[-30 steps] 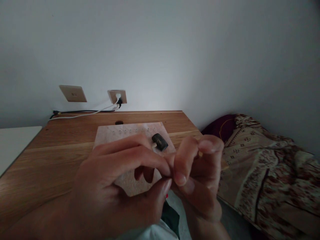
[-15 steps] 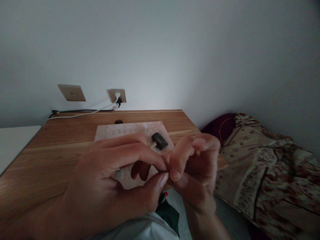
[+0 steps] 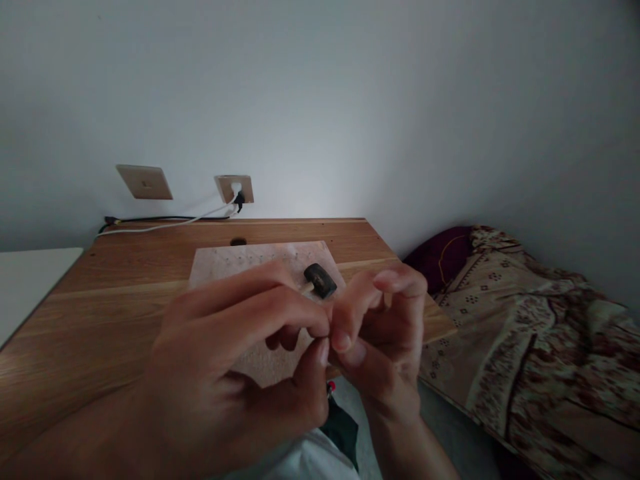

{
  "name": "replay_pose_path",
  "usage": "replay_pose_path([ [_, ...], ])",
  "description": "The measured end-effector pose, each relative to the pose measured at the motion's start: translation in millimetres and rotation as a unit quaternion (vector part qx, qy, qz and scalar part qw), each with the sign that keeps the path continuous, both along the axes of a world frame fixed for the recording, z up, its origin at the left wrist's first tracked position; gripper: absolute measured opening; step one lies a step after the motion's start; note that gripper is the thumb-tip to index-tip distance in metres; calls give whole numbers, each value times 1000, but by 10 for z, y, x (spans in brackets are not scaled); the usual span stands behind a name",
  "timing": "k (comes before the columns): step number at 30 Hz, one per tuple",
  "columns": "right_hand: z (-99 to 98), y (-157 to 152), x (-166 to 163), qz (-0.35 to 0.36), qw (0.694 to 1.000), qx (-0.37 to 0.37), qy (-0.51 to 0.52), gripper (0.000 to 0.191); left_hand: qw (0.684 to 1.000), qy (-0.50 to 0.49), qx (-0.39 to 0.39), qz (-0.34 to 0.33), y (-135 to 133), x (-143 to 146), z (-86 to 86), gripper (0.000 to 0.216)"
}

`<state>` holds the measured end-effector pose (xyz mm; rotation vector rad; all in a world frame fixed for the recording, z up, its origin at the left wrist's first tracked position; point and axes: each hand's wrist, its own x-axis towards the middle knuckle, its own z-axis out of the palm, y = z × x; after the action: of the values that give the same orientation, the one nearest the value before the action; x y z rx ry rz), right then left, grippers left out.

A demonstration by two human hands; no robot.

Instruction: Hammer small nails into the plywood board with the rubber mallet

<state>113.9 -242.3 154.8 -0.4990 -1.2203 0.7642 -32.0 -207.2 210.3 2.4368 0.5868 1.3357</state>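
Observation:
My left hand (image 3: 240, 353) is closed in a pinch, thumb and index finger meeting at the middle of the view. Against those fingertips, my right hand (image 3: 380, 340) also pinches with thumb and index finger. Whatever lies between them is hidden or too small to make out. Both hands are held above a pale, stone-patterned board (image 3: 270, 365) with a row of small marks along its far side. Behind the fingers a mallet with a black head (image 3: 320, 280) lies on the board, its light handle partly covered by my left hand.
The board lies on a wooden desk (image 3: 110, 320) against a white wall. Cables (image 3: 165, 225) run along the desk's back edge to a wall socket (image 3: 235, 189). On the right is a bed with a patterned cover (image 3: 530, 347). A white surface (image 3: 35, 280) stands at the left.
Both hands, still pinched together, have shifted slightly to the left, the right hand most clearly. The mallet and the board lie as before.

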Motion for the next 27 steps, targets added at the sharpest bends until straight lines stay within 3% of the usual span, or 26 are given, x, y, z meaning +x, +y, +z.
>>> replay_pose_path([
  [6, -70, 57, -14, 77, 996, 19, 50, 45, 1000, 23, -6, -13, 8, -19, -19, 14],
  [13, -83, 35, 6, 139, 987, -15, 83, 48, 999, -37, 29, 2, 57, -22, 36, 15],
  [23, -117, 79, -46, 122, 989, -33, 81, 58, 996, -53, 62, -41, 43, -6, 64, 16],
  [27, -127, 86, -45, 116, 990, -19, 71, 52, 996, -51, 67, -36, 47, -19, 49, 18],
])
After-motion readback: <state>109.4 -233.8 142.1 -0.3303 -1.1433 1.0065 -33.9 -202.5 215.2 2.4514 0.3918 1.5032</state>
